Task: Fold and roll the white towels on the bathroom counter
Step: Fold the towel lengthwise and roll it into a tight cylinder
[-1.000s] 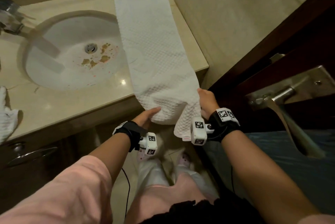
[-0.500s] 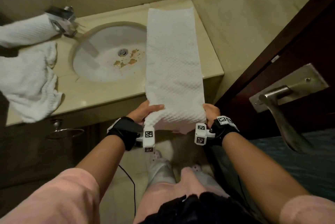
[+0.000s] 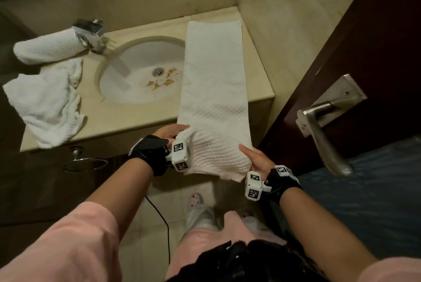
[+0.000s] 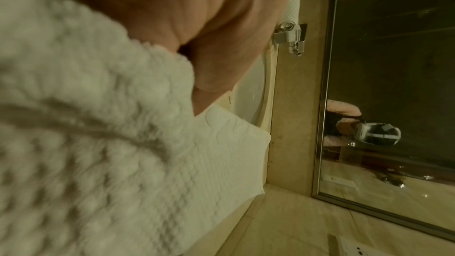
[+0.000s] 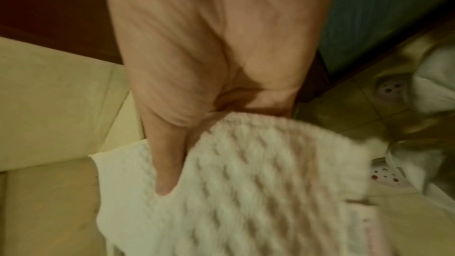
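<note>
Since half a second ago both hands are sitting lower and the towel's near end is hanging further off the counter edge. Right hand point(image 3: 256, 160) is pinching the near right corner of the folded waffle towel point(image 3: 214, 90), thumb on top (the wrist view is blurry, but the thumb is clearly lying on the fabric). Left hand point(image 3: 169, 132) is gripping the near left corner, fingers curled round the edge. Past the hands, the towel is lying as a long strip on the counter point(image 3: 134, 119), covering the right side of the sink point(image 3: 139, 76) and reaching almost to the back wall. Over on the left, a crumpled towel point(image 3: 45, 103) is sitting on the counter, and behind it a rolled towel point(image 3: 47, 48) is lying beside the faucet point(image 3: 91, 33).
</note>
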Action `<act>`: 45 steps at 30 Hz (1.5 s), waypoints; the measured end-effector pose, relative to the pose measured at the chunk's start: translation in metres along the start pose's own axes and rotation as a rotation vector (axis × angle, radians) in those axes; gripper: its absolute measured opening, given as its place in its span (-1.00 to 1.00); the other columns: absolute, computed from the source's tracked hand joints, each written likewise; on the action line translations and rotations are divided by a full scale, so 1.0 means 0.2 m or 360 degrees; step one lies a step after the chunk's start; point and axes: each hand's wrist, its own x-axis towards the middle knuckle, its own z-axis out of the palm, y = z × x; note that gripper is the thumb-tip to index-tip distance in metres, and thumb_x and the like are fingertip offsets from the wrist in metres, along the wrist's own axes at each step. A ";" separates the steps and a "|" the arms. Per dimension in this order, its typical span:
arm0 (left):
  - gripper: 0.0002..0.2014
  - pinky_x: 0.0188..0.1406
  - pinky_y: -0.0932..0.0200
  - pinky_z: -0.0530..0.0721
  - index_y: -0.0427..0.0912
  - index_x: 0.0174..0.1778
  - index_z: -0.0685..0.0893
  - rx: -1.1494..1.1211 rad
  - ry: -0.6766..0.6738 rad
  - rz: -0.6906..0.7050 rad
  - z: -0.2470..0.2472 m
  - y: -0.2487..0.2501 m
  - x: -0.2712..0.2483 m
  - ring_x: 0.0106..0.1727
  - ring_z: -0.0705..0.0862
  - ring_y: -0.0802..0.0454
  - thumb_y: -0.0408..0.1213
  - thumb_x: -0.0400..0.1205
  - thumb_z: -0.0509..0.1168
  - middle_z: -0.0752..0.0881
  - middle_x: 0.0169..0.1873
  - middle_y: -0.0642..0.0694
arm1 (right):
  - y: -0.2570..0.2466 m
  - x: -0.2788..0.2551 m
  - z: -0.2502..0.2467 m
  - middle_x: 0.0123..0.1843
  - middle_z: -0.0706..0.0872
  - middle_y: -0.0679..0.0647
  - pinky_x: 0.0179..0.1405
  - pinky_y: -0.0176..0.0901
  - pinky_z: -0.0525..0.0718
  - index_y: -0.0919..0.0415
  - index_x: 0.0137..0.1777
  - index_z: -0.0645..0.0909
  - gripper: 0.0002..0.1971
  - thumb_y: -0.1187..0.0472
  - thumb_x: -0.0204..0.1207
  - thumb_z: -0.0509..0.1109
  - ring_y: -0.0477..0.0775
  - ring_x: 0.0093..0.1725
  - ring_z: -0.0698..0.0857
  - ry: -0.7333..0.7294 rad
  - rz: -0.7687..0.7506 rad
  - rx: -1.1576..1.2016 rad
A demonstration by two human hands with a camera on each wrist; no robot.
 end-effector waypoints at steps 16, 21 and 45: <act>-0.67 -0.12 0.00 0.60 -0.37 0.07 0.58 0.0532 0.0179 0.0094 -0.03 -0.27 -0.02 -0.30 0.59 -0.15 -0.11 0.75 0.13 0.70 -0.21 -0.31 | -0.01 -0.11 -0.03 0.19 0.71 0.40 0.25 0.40 0.60 0.44 0.35 0.48 -0.61 0.19 0.65 0.32 0.41 0.16 0.71 0.0415 0.0024 -0.0599; -0.35 -0.19 0.13 0.53 -0.27 -0.52 0.59 0.0922 0.0200 -0.0001 -0.09 -0.34 -0.02 -0.35 0.62 -0.15 0.32 0.50 0.29 0.67 -0.55 -0.16 | 0.01 -0.12 0.01 0.10 0.75 0.38 0.19 0.33 0.66 0.47 0.11 0.61 -0.69 0.16 0.61 0.38 0.37 0.07 0.75 0.0531 -0.0050 -0.0628; -0.80 -0.77 0.38 0.48 -0.04 0.19 0.30 -0.0236 0.0158 0.0343 -0.14 -0.53 -0.19 -0.39 0.53 0.01 -0.30 0.73 0.17 0.53 -0.10 -0.15 | 0.19 -0.32 0.14 0.23 0.58 0.17 -0.44 -0.04 0.75 -0.11 0.36 0.35 -0.57 0.39 0.65 0.24 0.28 0.11 0.71 0.0629 -0.0479 -0.0556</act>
